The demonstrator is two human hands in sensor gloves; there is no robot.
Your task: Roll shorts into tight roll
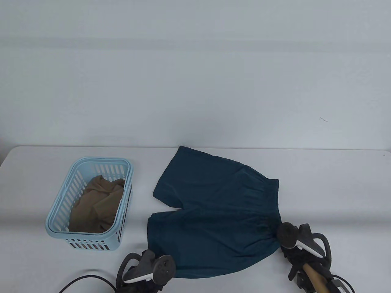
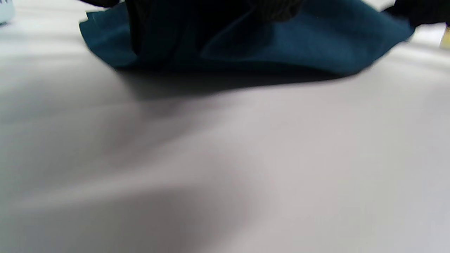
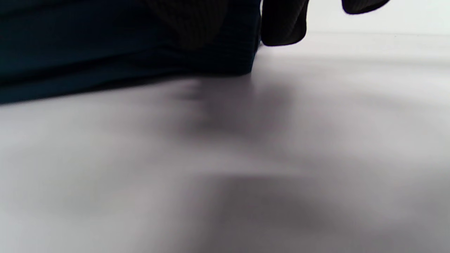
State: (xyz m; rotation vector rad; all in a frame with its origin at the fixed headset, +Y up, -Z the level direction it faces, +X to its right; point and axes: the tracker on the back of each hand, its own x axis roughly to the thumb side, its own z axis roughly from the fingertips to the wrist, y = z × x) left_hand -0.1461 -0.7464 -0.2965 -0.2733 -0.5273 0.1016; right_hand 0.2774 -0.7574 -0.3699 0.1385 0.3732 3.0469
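Shorts (image 1: 213, 210) lie flat on the table (image 1: 320, 183), hands at the near corners.

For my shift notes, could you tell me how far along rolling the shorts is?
Early. Done: the teal shorts lie spread flat on the table. In hand: left hand at the near leg hem, right hand at the waistband corner. Left: no roll shows yet.

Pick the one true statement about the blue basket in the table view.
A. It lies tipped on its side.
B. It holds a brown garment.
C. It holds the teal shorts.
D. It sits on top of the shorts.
B: the basket stands upright left of the teal shorts, apart from them, with a crumpled brown garment inside.
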